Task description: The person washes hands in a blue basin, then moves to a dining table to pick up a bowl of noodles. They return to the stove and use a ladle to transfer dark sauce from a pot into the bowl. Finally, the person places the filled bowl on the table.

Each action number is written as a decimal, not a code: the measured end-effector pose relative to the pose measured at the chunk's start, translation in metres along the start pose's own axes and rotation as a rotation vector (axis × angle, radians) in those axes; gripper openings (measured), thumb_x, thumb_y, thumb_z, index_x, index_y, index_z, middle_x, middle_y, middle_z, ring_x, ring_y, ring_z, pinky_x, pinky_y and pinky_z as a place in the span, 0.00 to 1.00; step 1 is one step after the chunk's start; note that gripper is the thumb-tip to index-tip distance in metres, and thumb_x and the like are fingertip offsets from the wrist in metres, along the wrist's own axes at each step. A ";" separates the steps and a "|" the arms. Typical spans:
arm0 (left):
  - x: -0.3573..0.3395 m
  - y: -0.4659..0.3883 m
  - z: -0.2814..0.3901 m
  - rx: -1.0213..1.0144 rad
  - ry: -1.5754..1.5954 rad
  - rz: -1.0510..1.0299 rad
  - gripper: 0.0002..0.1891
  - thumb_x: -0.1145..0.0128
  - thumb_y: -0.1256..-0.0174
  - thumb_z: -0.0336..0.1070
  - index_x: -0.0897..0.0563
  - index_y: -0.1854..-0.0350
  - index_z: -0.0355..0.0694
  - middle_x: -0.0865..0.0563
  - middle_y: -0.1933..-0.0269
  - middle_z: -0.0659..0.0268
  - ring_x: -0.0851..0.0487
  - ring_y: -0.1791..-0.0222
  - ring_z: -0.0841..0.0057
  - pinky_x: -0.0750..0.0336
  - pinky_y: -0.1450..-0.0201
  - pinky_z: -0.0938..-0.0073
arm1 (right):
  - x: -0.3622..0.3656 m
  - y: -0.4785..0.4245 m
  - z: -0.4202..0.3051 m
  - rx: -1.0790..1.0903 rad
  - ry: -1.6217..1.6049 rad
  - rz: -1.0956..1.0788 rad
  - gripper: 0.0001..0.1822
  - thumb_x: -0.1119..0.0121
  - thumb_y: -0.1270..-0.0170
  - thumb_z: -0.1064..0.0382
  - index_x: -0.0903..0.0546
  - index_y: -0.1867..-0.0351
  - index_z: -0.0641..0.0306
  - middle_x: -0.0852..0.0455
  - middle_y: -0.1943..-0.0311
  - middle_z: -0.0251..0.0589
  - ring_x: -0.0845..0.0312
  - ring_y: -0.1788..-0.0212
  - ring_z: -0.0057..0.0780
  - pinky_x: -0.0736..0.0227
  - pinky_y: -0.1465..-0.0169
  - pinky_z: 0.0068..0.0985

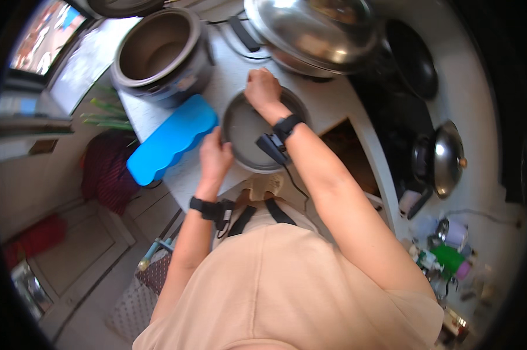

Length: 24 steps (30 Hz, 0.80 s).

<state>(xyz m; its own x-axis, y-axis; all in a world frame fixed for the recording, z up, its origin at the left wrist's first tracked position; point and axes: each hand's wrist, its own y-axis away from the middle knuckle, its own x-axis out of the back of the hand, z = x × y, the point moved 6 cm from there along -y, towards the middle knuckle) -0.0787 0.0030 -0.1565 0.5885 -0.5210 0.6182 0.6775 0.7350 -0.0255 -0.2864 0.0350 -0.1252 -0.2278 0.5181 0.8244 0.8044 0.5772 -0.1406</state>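
A round grey pot [250,140] sits on the white countertop [232,81] in front of me, near its edge. At its left side, my left hand [215,155] holds the rim, thumb towards the inside. My right hand [263,89] is curled over the far part of the same pot; whether anything is inside that fist is hidden. Dark straps with small devices circle both wrists. Beside my left hand lies a bright blue plastic piece [173,140] with a wavy edge.
A deep cooker [158,52] stands at the back left. Behind my right hand is a large pan with a domed steel lid [316,35]. A dark opening [348,144] is to the right, with a smaller steel lid [448,159] beyond. Green stalks [106,116] stand left of the counter.
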 end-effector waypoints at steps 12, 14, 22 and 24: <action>-0.006 0.000 -0.022 0.196 0.249 -0.083 0.16 0.49 0.44 0.22 0.22 0.51 0.33 0.18 0.67 0.61 0.22 0.69 0.73 0.28 0.68 0.74 | -0.024 0.077 -0.062 0.207 -0.239 -0.091 0.01 0.44 0.48 0.69 0.22 0.75 0.60 0.21 0.71 0.44 0.23 0.67 0.50 0.28 0.63 0.41; -0.009 0.000 -0.026 0.325 0.447 -0.187 0.15 0.55 0.42 0.19 0.20 0.54 0.34 0.19 0.66 0.66 0.22 0.67 0.80 0.27 0.72 0.80 | -0.020 0.092 -0.068 0.220 -0.232 -0.182 0.03 0.46 0.49 0.70 0.21 0.74 0.63 0.21 0.69 0.48 0.21 0.66 0.51 0.27 0.63 0.41; -0.005 0.002 -0.041 0.418 0.593 -0.070 0.15 0.49 0.39 0.28 0.21 0.50 0.31 0.17 0.63 0.64 0.20 0.65 0.79 0.24 0.66 0.77 | 0.010 0.156 -0.068 0.529 -0.176 -0.241 0.05 0.47 0.51 0.73 0.24 0.72 0.61 0.24 0.72 0.41 0.23 0.65 0.39 0.27 0.64 0.33; -0.011 0.003 -0.041 0.381 0.561 -0.100 0.18 0.44 0.42 0.27 0.23 0.48 0.30 0.18 0.67 0.65 0.22 0.72 0.82 0.26 0.72 0.80 | 0.020 0.171 -0.059 0.589 -0.114 -0.255 0.04 0.47 0.51 0.72 0.24 0.71 0.62 0.24 0.71 0.39 0.23 0.66 0.36 0.26 0.64 0.30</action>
<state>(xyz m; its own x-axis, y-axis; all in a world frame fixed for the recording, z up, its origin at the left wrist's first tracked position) -0.0656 -0.0070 -0.1957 0.7402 -0.6649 0.1003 0.5986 0.7194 0.3523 -0.1207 0.1074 -0.1001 -0.4545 0.3636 0.8132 0.2890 0.9237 -0.2516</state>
